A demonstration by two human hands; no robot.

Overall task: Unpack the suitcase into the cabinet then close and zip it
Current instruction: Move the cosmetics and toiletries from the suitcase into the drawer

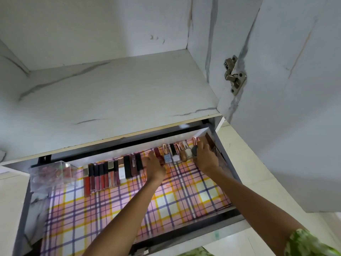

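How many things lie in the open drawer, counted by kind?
Clear plastic box: 1
Lip gloss and lipstick tubes: about 13
Nail polish bottles: about 6, some hidden by the left hand and right hand
Total: about 20
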